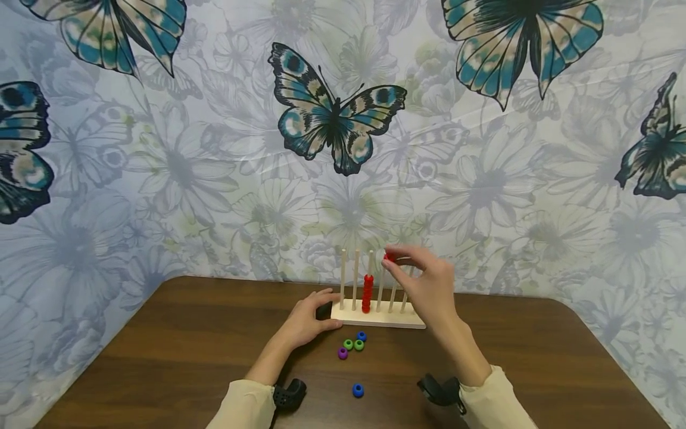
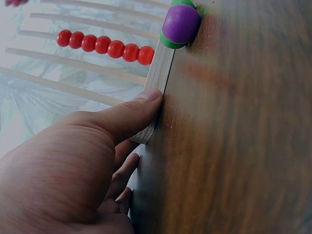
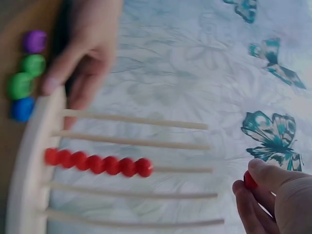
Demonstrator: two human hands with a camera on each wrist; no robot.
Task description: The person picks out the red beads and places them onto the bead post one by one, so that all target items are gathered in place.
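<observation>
A pale wooden peg rack (image 1: 382, 320) with several upright pegs stands on the table. One peg carries a stack of several red beads (image 1: 367, 294); its top part is bare. My left hand (image 1: 306, 319) grips the rack's left end, the thumb on its front edge in the left wrist view. Between thumb and fingertips my right hand (image 1: 429, 286) pinches a single red bead (image 3: 250, 180), held near the height of the peg tops and apart from them. In the head view that hand hides the rack's rightmost part.
Before the rack lie a blue bead (image 1: 361, 336), two green beads (image 1: 359, 345) and a purple bead (image 1: 342, 353). Another blue bead (image 1: 358, 390) lies nearer on the brown table (image 1: 187, 351). A butterfly-patterned cloth (image 1: 214, 179) hangs behind.
</observation>
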